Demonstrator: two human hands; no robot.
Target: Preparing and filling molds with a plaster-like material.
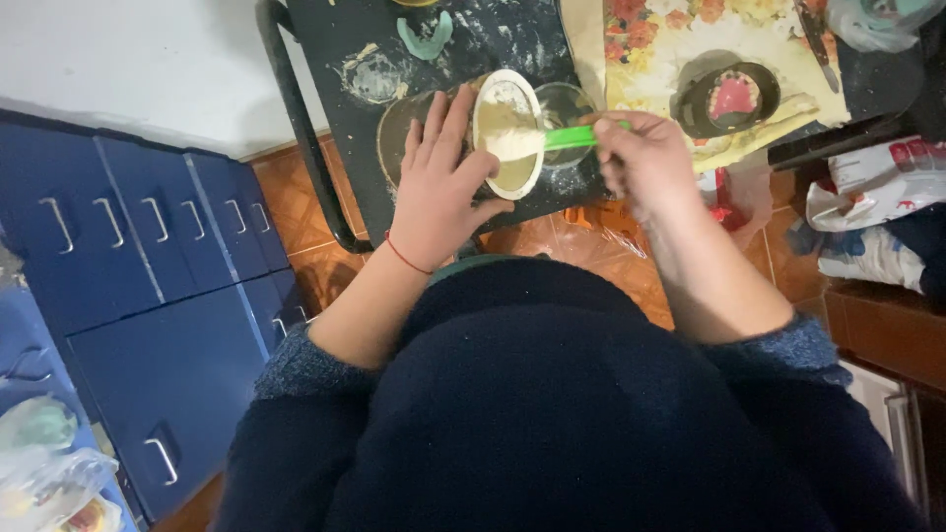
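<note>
Here the left hand [439, 182] cups the rim of a tilted pale bowl [507, 133], its grip clasped on the bowl's left side, fingers spread toward the dark surface [335, 39]. The bowl holds a mound of pale powder [510, 138]. Just right of the bowl, the right hand [645, 163] is clenched on a green spatula [570, 137], whose long axis runs left-right, the blade end reaching into the bowl and touching the powder. A clear glass vessel [564, 103] sits just behind the bowl. Well right of the bowl lies a black ring mould [729, 99] on flowered cloth [670, 39].

Dim, soft, perhaps slightly blurred.
</note>
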